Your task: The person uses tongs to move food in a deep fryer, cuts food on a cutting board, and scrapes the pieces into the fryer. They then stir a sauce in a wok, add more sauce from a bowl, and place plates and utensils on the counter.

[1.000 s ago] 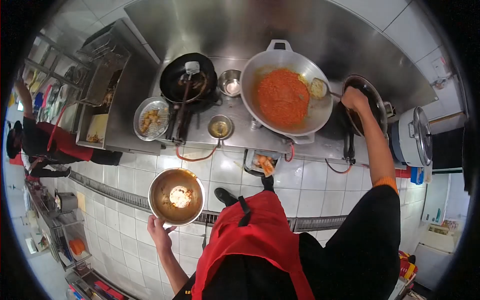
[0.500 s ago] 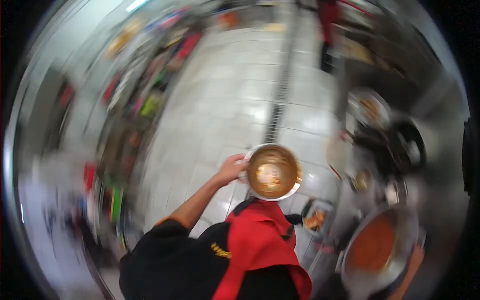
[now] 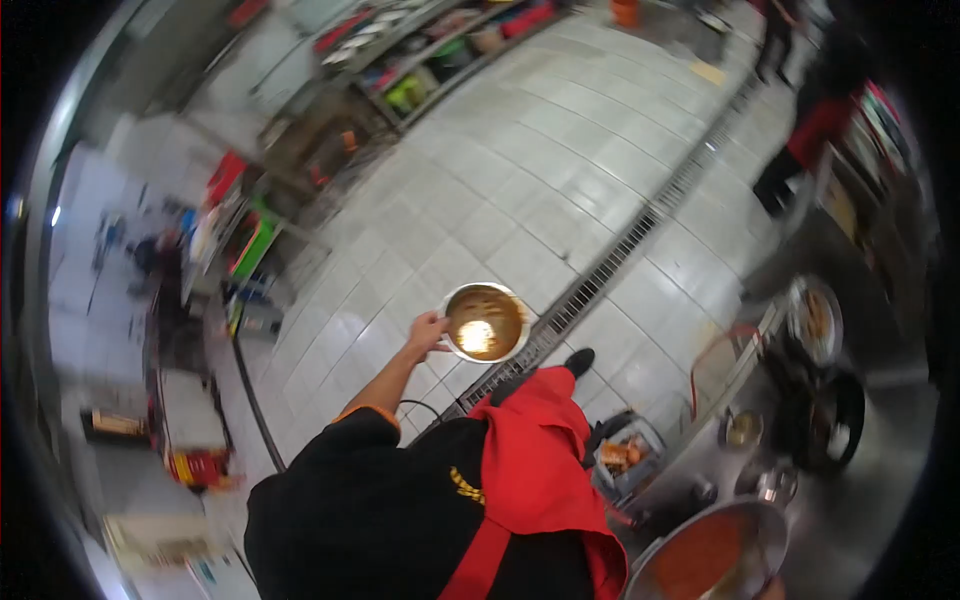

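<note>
My left hand (image 3: pixel 430 332) is closed on the rim of a round metal bowl (image 3: pixel 487 322), held out over the tiled floor. Brown residue or liquid coats the inside of the bowl, and a bright reflection shows in it. At the lower right stands a large metal pot (image 3: pixel 765 515) with orange-red sauce (image 3: pixel 697 557) in it. Only a small part of my right hand (image 3: pixel 772 590) shows at the bottom edge, by the pot's rim. Its fingers are mostly cut off, so its grip is hidden.
A floor drain grate (image 3: pixel 635 240) crosses the tiles. Beside my legs is a grey bin (image 3: pixel 625 470) with orange-brown scraps. Along the right counter are a dark pan (image 3: pixel 848 420) and a plate of food (image 3: pixel 815 320). Another person (image 3: pixel 810 140) stands at upper right; shelves (image 3: pixel 430 60) line the back.
The view has swung leftward and sharpened. My left hand still holds the bowl, now further left in view. The pot and my right hand sit lower, partly cut off by the frame.
</note>
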`<action>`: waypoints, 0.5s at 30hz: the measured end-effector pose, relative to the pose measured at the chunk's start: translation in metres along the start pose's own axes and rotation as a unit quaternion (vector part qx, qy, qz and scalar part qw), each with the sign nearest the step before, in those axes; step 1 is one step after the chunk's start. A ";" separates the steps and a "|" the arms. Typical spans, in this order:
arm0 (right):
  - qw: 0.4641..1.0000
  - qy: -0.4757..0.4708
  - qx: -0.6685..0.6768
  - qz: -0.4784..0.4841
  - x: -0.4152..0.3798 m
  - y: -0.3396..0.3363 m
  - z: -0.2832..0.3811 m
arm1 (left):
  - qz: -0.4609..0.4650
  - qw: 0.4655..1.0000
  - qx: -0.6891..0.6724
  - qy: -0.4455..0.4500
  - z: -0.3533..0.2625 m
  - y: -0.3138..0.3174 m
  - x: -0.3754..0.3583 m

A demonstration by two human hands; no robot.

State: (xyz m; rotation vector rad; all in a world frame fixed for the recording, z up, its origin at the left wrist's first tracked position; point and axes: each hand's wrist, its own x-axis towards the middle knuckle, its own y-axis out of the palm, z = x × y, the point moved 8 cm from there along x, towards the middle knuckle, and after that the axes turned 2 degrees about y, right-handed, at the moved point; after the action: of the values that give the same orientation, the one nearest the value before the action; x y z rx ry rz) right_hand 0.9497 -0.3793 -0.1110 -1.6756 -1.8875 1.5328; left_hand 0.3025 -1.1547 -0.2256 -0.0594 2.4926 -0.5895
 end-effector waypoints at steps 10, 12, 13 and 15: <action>0.959 -0.027 -0.078 -0.270 -0.061 -0.089 0.022 | 0.135 0.987 0.085 -0.035 0.063 -0.067 0.059; 0.962 0.025 -0.045 -0.267 -0.032 -0.060 -0.001 | 0.141 0.984 0.105 -0.021 0.063 -0.077 0.066; 0.962 0.031 -0.040 -0.268 -0.027 -0.051 0.006 | 0.147 0.982 0.114 -0.011 0.062 -0.080 0.068; 0.979 -0.036 -0.001 -0.200 -0.018 -0.037 0.032 | 0.162 0.976 0.143 0.017 0.052 -0.088 0.070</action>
State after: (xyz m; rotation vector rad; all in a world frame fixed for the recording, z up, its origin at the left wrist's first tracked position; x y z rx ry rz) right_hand 0.9102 -0.4047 -0.0885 -1.1569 -2.0992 1.4378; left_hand 0.2648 -1.2666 -0.2636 0.4616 2.3523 -0.8013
